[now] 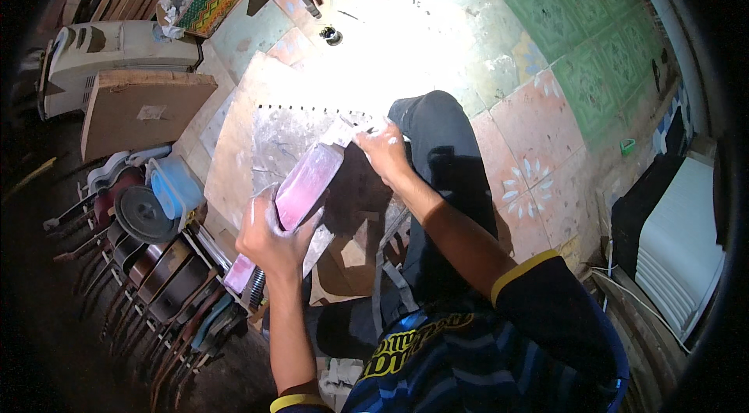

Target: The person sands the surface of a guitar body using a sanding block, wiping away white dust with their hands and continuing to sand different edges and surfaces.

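Note:
A long pink block (307, 188), dusted with white powder, slants up to the right in front of me. My left hand (271, 235) is wrapped round its lower part, powder whitening the fingers. Just past that hand shows a pink end (239, 274); whether it belongs to the same block I cannot tell. At the block's far end my right hand (382, 149) has its fingers closed on a small whitish piece (340, 132), touching or very near the block. Its exact kind is not clear.
Beneath lies a powdered grey sheet (285, 132) on a pale board (238, 128). At left stand a rack of pans (168, 280), a blue container (173, 185) and a brown panel (144, 115). A small dark round object (331, 35) sits ahead; a white louvred unit (680, 253) stands right.

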Motion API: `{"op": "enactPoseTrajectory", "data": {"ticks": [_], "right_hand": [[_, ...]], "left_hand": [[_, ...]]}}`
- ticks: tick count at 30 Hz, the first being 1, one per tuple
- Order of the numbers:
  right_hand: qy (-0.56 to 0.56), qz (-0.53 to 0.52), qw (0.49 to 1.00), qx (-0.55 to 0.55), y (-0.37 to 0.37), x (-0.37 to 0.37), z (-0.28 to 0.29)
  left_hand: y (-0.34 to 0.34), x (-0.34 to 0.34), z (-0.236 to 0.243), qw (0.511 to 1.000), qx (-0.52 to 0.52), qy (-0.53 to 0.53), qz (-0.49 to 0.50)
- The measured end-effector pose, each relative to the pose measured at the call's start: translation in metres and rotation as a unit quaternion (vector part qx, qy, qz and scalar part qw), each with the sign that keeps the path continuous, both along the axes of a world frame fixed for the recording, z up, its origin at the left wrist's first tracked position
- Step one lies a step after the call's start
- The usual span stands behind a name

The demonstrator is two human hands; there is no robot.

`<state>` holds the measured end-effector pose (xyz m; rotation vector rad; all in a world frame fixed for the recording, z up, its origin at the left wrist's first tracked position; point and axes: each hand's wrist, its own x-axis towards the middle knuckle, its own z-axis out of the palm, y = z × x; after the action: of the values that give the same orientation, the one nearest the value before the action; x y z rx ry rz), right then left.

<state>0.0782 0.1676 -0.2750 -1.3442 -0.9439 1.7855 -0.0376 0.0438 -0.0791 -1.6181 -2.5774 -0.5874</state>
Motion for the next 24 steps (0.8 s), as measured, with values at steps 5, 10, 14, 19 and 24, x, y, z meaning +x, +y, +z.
{"op": "enactPoseTrajectory", "data": {"ticks": [5,10,14,19,24], "right_hand": [[-0.045,0.076,0.996,-0.008,-0.005,0.002,0.018],[0.009,0.065,0.998,0.016,-0.011,0.002,0.025],[-0.009,0.057,0.998,-0.009,-0.009,-0.002,0.017],[0.014,0.026,0.999,-0.019,-0.006,-0.002,0.019],[-0.02,0.007,0.999,0.027,-0.009,-0.009,0.022]], "left_hand": [[0.0,-0.001,0.0,1.0,0.015,0.004,-0.01],[0.0,-0.002,0.0,1.0,0.017,-0.002,-0.008],[0.003,0.0,0.0,1.0,0.012,-0.003,0.007],[0.007,-0.002,0.0,1.0,0.025,0.013,0.003],[0.01,-0.005,0.0,1.0,0.027,0.007,0.008]]}}
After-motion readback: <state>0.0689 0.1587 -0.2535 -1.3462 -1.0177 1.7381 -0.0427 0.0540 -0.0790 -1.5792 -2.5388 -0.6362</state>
